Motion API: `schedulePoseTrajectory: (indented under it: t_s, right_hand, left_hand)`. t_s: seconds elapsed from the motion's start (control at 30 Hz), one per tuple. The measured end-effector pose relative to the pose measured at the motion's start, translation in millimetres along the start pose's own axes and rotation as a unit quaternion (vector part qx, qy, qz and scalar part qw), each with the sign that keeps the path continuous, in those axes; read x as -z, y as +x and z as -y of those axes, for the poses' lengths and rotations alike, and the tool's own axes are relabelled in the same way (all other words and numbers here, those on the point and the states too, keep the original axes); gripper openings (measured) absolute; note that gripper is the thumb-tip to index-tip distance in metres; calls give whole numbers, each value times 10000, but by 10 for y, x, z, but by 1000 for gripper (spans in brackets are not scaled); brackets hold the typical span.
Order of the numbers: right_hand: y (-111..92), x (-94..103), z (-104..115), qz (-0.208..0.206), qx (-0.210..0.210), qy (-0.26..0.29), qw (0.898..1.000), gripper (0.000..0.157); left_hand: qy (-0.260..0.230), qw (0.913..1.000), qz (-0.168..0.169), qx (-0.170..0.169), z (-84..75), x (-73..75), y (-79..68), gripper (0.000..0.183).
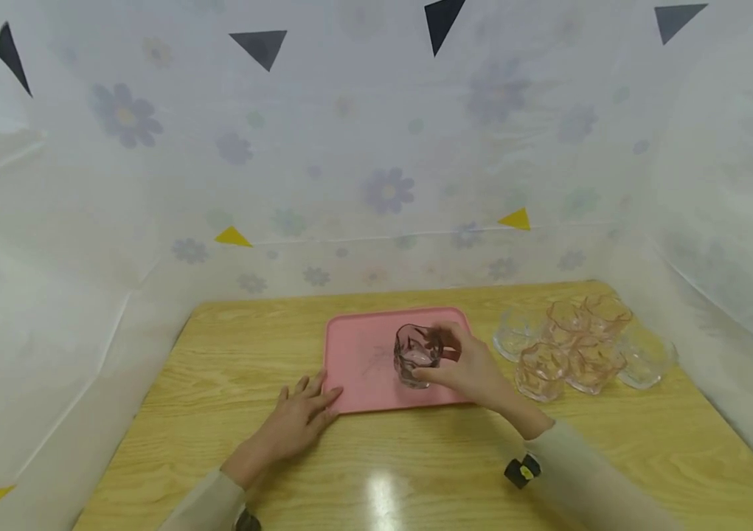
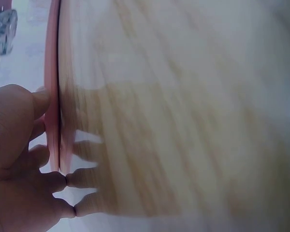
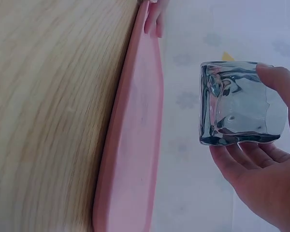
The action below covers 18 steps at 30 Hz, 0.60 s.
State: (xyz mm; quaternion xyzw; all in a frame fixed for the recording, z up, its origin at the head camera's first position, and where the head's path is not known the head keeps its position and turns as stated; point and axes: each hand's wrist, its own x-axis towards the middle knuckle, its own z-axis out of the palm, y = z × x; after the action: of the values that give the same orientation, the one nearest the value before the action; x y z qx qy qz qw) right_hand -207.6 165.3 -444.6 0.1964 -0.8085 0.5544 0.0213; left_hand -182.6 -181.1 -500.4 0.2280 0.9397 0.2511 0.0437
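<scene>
My right hand (image 1: 472, 366) grips a smoky dark glass cup (image 1: 411, 354) by its side, thumb on one face and fingers on the other. In the right wrist view the glass cup (image 3: 239, 104) hangs above the tray with a gap under its base. A pink rectangular tray (image 1: 363, 398) lies flat on the wooden table below it. At the tray's near left corner rests my left hand (image 1: 293, 422), fingers spread, its fingertips on the tray edge and the tabletop. The left wrist view shows the left hand (image 2: 19, 159) right at the tray's rim.
Several wavy-rimmed glass cups stand close together on the table's right: amber-tinted ones (image 1: 542, 371) in the middle, a clear glass (image 1: 515, 335) at their left and another clear glass (image 1: 644, 359) at their right. White patterned sheeting (image 1: 323, 184) walls the table's back and sides.
</scene>
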Motion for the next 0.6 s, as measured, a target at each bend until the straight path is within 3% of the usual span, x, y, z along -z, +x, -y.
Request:
schedulePoseTrajectory:
  t_s: [0.6]
  right_hand:
    - [-873,697,-40,-458,-763,-790,9929,76]
  left_hand:
    - [-26,10000,80,43,11,-5,7,47]
